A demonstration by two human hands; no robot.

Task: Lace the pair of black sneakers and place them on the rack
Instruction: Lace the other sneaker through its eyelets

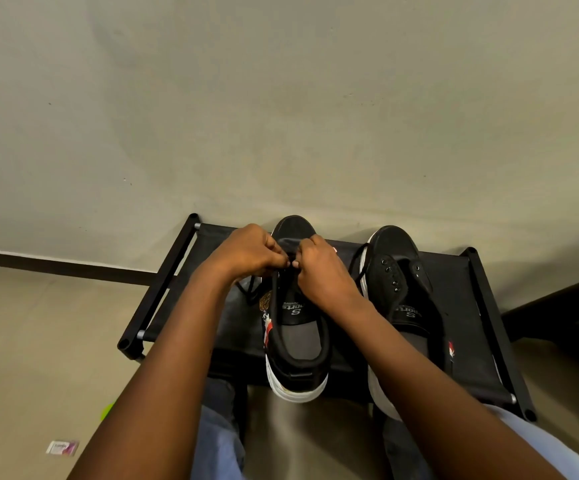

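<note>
The sneaker (293,327) being laced sits on the rack (461,344), directly under both hands. Left hand (246,252) and right hand (319,268) each pinch the lace (246,289) over its eyelets. A slipped grip could pull the lace back out. Its long axis runs away from the person, toe toward the wall; the second sneaker (402,282) stands just right of them.

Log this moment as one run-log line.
step: lacing | left hand, right hand: pinch lace | left sneaker | right sneaker: unlaced
</note>
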